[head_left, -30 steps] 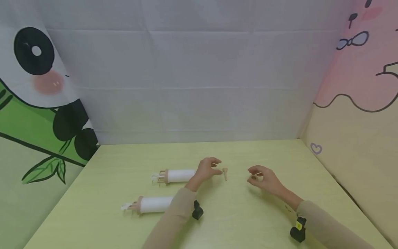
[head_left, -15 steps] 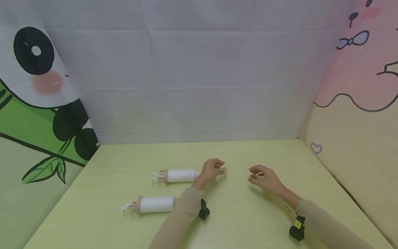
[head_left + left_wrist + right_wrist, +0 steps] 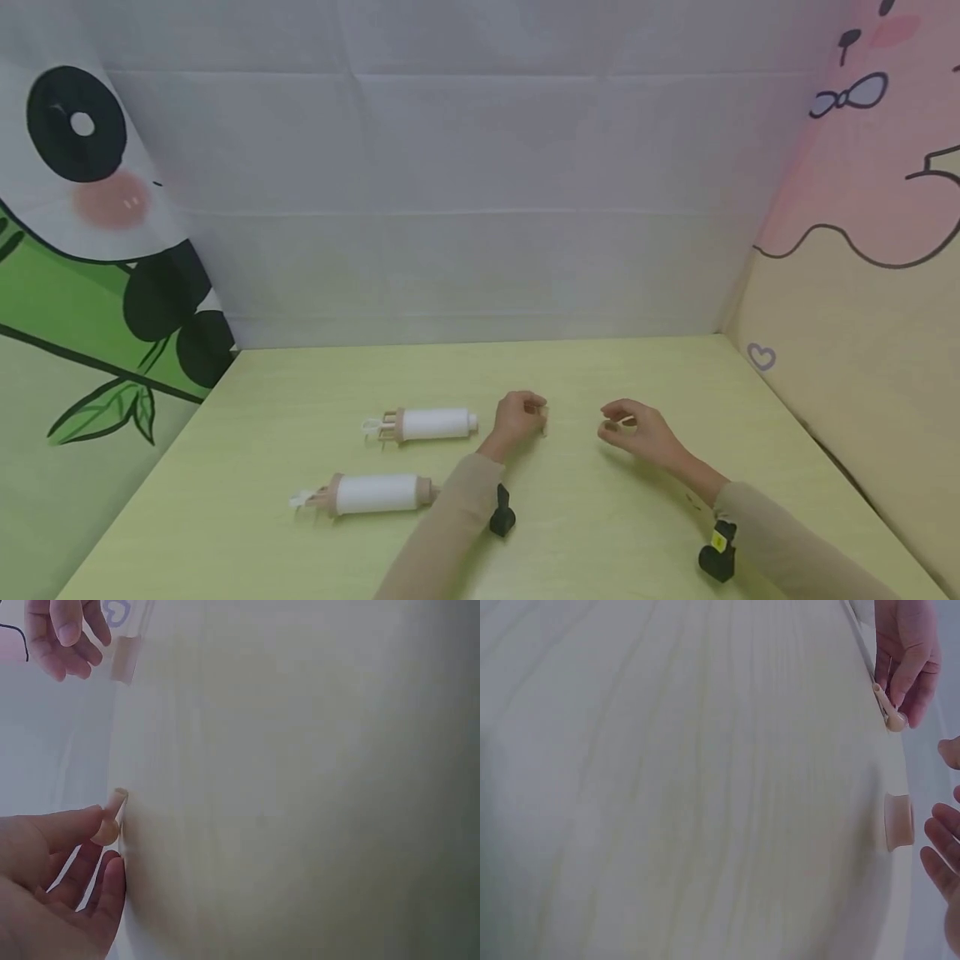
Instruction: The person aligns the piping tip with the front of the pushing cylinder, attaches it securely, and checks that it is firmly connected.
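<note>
My left hand (image 3: 517,418) is at a small peg-shaped piece with a rounded head (image 3: 109,829), pale and wood-coloured, lying on the table. Thumb and fingers pinch its head in the left wrist view; the narrow stem points away from the palm. To the right, my right hand (image 3: 647,435) hovers with loosely bent fingers and holds nothing. Close to its fingertips, a short spool-like ring with a narrowed waist (image 3: 900,823) stands on the table in the right wrist view; the hand hides most of it in the head view.
Two white cylinders lie on the table left of my left arm, a farther one (image 3: 435,423) and a nearer one (image 3: 378,493). Both have wood-coloured caps and thin prongs at the left end. A white cloth (image 3: 480,208) backs the table; printed cloths flank it.
My left hand has moved right and slightly toward me, closing its fingers onto the peg-shaped piece. The right hand has stayed nearly still.
</note>
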### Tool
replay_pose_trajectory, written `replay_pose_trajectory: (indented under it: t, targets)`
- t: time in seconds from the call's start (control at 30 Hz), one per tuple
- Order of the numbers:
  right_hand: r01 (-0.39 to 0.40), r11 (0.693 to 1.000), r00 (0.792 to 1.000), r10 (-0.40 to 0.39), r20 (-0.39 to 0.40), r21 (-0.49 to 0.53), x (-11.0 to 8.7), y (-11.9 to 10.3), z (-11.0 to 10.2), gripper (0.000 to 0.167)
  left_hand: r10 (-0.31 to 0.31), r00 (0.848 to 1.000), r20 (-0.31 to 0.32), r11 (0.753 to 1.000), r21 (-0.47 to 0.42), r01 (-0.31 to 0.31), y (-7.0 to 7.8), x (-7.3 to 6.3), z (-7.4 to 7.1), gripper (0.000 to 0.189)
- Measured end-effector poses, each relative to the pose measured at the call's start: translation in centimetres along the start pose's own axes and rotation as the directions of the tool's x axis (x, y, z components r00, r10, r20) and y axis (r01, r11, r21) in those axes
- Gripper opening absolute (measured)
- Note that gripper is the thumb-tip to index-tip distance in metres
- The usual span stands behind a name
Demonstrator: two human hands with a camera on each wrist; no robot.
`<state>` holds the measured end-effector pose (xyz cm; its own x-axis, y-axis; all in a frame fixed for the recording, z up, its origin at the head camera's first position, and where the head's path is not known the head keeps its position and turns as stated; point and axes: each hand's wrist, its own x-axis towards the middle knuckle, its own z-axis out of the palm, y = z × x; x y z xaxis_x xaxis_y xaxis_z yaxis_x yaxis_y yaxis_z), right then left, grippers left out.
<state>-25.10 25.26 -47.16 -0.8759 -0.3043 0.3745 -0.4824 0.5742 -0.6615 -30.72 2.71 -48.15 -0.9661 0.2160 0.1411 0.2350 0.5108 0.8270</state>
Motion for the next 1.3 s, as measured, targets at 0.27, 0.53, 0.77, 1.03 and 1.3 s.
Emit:
replay_pose_trajectory:
  t: [0.27,0.53,0.77,1.03,1.3]
  targets:
    - [-0.005,1.0,1.0,0.005,0.003,0.005,-0.3,-1.9,-0.6,0.028,-0.027,1.0,-0.013,1.0,-0.011,0.027,0.1,-0.3,0.0,0.011]
    - [-0.029,0.999,1.0,0.029,-0.005,-0.017,-0.1,1.3,0.2,0.034,-0.022,0.999,-0.046,1.0,0.0,0.022,-0.1,-0.6,-0.3,0.008]
    - [-0.031,0.999,0.999,0.03,-0.019,-0.035,-0.3,2.0,0.4,0.032,-0.017,0.999,-0.042,1.0,0.005,0.017,-0.2,-1.0,-0.6,0.008]
    - [-0.015,0.999,1.0,0.015,-0.023,-0.032,-0.4,2.4,0.6,0.026,-0.016,0.999,-0.029,0.999,0.036,0.017,0.2,-1.2,-0.8,0.008]
    - [-0.007,0.999,1.0,0.006,-0.011,-0.042,-0.2,2.5,0.7,0.02,-0.016,0.999,-0.04,0.996,0.085,0.019,0.6,-1.6,-1.1,0.006]
